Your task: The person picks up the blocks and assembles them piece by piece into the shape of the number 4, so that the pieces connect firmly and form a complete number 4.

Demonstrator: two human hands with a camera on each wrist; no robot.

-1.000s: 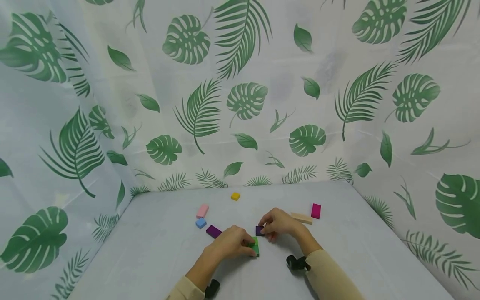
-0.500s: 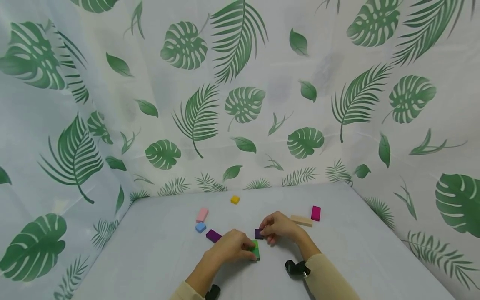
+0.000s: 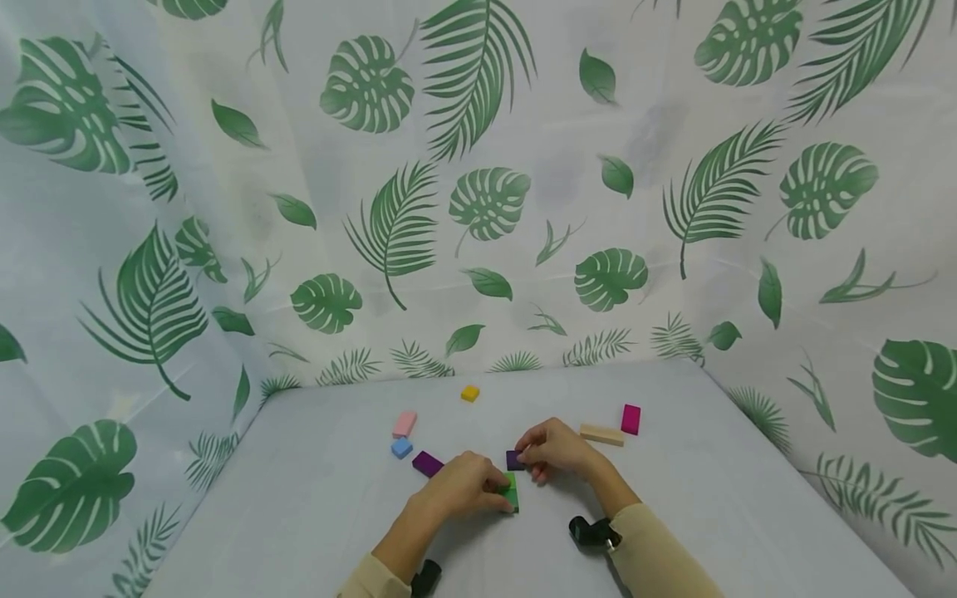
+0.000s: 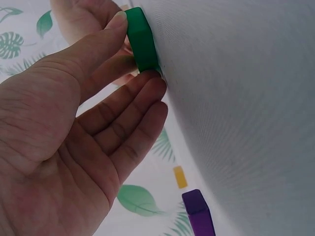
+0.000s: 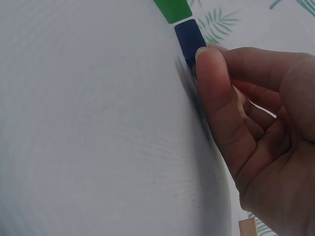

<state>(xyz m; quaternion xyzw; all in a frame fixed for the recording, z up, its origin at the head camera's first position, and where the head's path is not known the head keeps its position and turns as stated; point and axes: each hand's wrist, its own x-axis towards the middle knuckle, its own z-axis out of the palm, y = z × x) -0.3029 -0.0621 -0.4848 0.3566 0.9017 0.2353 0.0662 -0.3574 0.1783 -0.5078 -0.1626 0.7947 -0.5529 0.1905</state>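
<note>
In the head view my left hand (image 3: 459, 486) pinches a green block (image 3: 512, 495) flat on the table, fingers covering its left part. The left wrist view has the thumb on that green block (image 4: 141, 39), with the fingertips at its lower end. My right hand (image 3: 557, 448) holds a small dark blue block (image 3: 512, 460) just behind the green one. Seen from the right wrist, thumb and forefinger pinch the dark blue block (image 5: 189, 39), whose far end is a narrow gap from the green block (image 5: 173, 9).
A purple block (image 3: 428, 464) lies left of my left hand. Beyond it are a light blue block (image 3: 401, 448), a pink block (image 3: 404, 423) and a yellow block (image 3: 469, 393). A wooden plank (image 3: 602, 434) and a magenta block (image 3: 631, 419) lie to the right.
My right hand has shifted the dark blue block very slightly left. The left hand stays on the green block. The head view has wobbled a little.
</note>
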